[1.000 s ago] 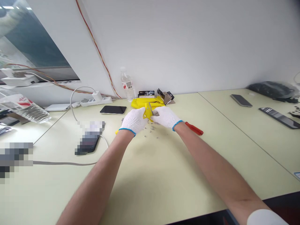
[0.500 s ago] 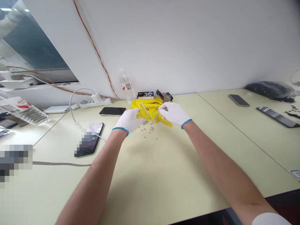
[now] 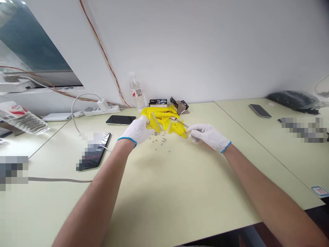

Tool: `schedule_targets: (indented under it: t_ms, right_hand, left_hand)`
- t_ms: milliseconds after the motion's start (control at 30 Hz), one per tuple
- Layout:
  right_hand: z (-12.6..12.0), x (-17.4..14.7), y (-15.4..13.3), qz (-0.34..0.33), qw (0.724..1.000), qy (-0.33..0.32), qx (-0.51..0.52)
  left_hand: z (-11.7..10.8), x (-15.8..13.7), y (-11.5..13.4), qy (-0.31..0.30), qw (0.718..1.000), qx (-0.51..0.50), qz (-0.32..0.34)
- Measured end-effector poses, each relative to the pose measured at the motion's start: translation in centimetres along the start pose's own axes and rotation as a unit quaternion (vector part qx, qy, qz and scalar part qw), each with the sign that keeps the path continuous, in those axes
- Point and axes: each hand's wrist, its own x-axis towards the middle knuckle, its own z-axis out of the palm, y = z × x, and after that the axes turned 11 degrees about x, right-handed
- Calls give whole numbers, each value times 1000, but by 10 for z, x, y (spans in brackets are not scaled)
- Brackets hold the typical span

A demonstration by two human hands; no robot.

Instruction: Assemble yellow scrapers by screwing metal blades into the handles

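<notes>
My left hand (image 3: 137, 130), in a white knit glove with a blue cuff, is closed on a yellow plastic scraper (image 3: 154, 124) with a straight metal strip along one edge. To its right, my gloved right hand (image 3: 205, 135) pinches what looks like a screwdriver (image 3: 183, 123), its thin metal shaft pointing up and left. Several flat yellow plastic pieces (image 3: 178, 129) lie by the screwdriver's shaft. Behind both hands is a heap of longer yellow plastic parts (image 3: 160, 111). Small metal screws (image 3: 163, 140) are scattered on the table in front of the scraper.
Small black boxes (image 3: 158, 103) and an opened carton (image 3: 180, 105) stand against the wall beside a water bottle (image 3: 137, 92). Phones (image 3: 120, 119) lie left, near a power strip (image 3: 102, 109). Another phone (image 3: 260, 110) and a black bag (image 3: 293, 100) lie right.
My right hand has moved right and towards me, away from the yellow parts, and the screwdriver's shaft now shows. The left hand still holds the scraper. The view has shifted slightly.
</notes>
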Motion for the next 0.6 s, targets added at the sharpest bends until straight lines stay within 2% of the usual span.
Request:
schedule_targets:
  t_ms: [300,433,600]
  right_hand:
    - [1,-7,-3,16,999,-32,27]
    - [3,-9,-7,37,998,-46,15]
    - [15,-9,-11,42,999,-5,-23]
  left_hand:
    - [-4,2,1,75,994,34,71]
    - [-6,3,4,88,992,42,76]
    - [-1,0,11,88,992,18,93]
